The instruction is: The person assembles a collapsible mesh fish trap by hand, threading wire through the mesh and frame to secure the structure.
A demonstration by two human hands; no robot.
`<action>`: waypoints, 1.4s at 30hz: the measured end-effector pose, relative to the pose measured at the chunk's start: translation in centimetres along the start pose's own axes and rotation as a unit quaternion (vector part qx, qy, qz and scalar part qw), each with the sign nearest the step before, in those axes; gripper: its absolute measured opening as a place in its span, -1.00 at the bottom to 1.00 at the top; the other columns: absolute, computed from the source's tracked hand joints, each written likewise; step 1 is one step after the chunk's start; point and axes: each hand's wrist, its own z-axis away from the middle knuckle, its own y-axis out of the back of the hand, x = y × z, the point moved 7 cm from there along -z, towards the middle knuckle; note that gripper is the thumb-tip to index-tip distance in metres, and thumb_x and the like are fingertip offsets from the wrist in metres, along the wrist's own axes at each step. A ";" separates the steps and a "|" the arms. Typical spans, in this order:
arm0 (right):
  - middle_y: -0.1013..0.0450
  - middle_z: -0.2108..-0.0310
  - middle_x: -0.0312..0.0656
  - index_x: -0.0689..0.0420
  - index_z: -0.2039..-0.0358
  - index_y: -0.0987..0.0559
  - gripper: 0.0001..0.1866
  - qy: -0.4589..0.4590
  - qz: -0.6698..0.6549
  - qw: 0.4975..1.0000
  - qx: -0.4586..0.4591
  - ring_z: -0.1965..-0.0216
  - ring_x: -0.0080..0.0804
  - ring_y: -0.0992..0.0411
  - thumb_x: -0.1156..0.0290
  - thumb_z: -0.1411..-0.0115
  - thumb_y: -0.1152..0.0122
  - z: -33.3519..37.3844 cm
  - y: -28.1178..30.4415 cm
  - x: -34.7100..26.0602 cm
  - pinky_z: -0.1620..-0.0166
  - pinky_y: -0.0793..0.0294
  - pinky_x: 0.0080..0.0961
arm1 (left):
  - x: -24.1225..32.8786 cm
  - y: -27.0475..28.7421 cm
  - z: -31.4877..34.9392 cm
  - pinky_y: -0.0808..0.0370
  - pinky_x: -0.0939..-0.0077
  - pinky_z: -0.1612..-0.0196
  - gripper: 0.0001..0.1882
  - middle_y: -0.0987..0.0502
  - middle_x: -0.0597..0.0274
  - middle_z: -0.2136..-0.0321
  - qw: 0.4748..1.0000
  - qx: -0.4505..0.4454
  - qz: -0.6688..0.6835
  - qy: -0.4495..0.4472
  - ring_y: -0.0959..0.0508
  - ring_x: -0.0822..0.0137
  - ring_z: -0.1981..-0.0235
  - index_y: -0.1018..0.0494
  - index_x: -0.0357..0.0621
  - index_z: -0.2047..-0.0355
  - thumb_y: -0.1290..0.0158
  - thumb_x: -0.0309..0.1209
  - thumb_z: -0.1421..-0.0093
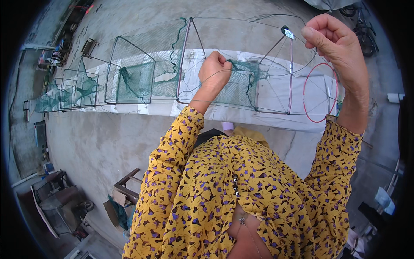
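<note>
A long cage-like fishing net trap of green netting (138, 47) on rectangular metal frames stretches across in front of me. My left hand (215, 72) is closed at its middle section, its fingertips pinching the edge of a green netting panel (241, 84). Raised at the upper right, my right hand (334, 43) has thumb and forefinger pressed together on a thin dark cord (284, 15), which loops away to the left. Below that hand hangs a red ring (304, 93) with thin lines running to it. A small white-and-blue tag (289, 33) sits atop the nearest frame.
Under the trap lies a long white sheet-covered surface (280, 123). At lower left stand a brown seat-like vehicle (64, 194) and a wooden frame (125, 183). A bicycle (365, 36) is at the upper right. Concrete floor (95, 142) surrounds the trap.
</note>
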 end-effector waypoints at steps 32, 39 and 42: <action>-0.47 0.58 -0.22 0.24 0.47 -0.54 -0.88 -0.034 0.168 0.970 -0.173 0.51 -0.50 -0.44 0.46 0.01 -0.16 -4.8 -17.0 8.9 0.42 -0.42 -0.52 | -0.6 1.9 1.6 -0.41 0.58 0.47 -0.86 -0.44 0.27 0.62 0.950 0.116 0.289 0.025 -0.44 0.45 0.59 -0.37 -0.24 0.52 -0.07 -0.55 0.15; -0.44 0.54 -0.31 0.21 0.39 -0.52 -0.89 -0.106 0.079 0.961 -0.244 0.52 -0.61 -0.40 0.52 -0.02 -0.13 -4.5 -17.8 9.3 0.49 -0.40 -0.66 | -1.0 2.3 2.3 -0.37 0.66 0.49 -0.84 -0.40 0.34 0.61 0.925 0.070 0.371 0.039 -0.38 0.53 0.58 -0.35 -0.23 0.50 -0.06 -0.62 0.15; -0.45 0.55 -0.30 0.22 0.40 -0.51 -0.90 -0.095 0.083 0.961 -0.248 0.53 -0.60 -0.41 0.54 -0.01 -0.14 -4.4 -18.3 9.1 0.49 -0.40 -0.66 | -1.7 2.4 2.2 -0.36 0.67 0.49 -0.81 -0.39 0.34 0.58 0.917 0.061 0.391 0.054 -0.37 0.54 0.56 -0.35 -0.22 0.49 -0.07 -0.65 0.16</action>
